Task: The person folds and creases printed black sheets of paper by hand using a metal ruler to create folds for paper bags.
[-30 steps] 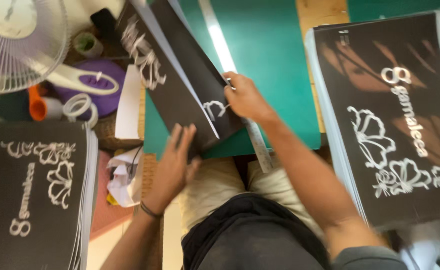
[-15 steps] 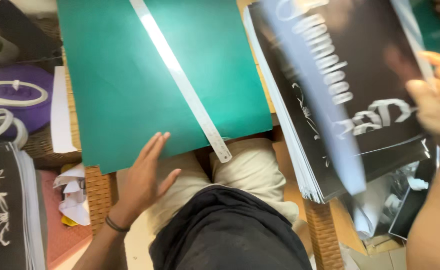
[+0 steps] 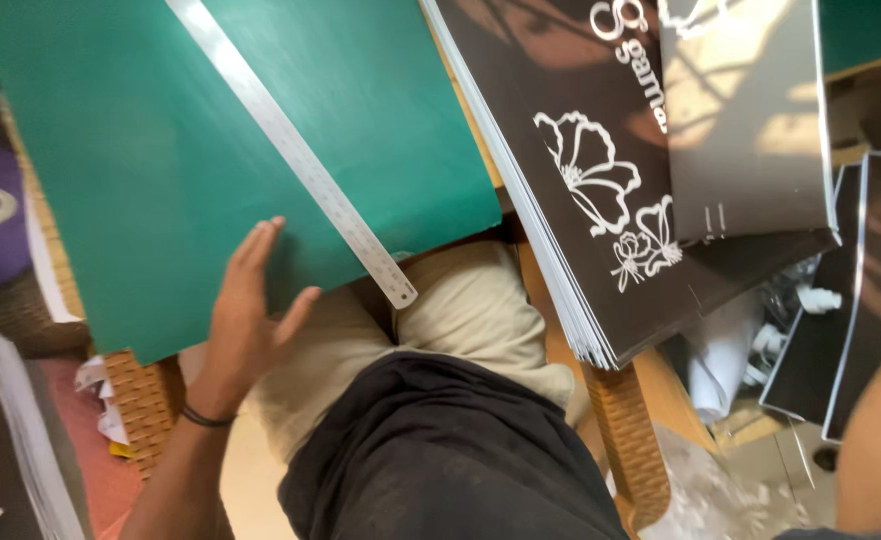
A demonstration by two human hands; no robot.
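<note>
- The green mat (image 3: 161,150) is the biggest thing before you: it lies over the wicker table (image 3: 146,400) and your lap, its near edge hanging past the table's rim
- Your left hand (image 3: 246,320) rests flat on that near edge, fingers spread and open, gripping nothing; I judge you are steadying or squaring the mat, so the step in hand looks like readying the work surface
- To your right sits a thick stack of black sheets (image 3: 601,180), tilted, with white flower drawings and curly white lettering on the top one; its layered edges show pale along the near side
- A grey sheet (image 3: 746,120), plain and rectangular, lies on top of the stack at its far right, just touching the flower print
- The metal ruler (image 3: 301,170) lies slantwise across the mat, its rounded end poking past the mat's edge over your knee
- Your right arm (image 3: 880,420) shows only as a forearm at the frame's edge; whether that hand is open or closed I cannot tell
- Any next move calls for a flat mat and a ruler that does not slide off the overhang
</note>
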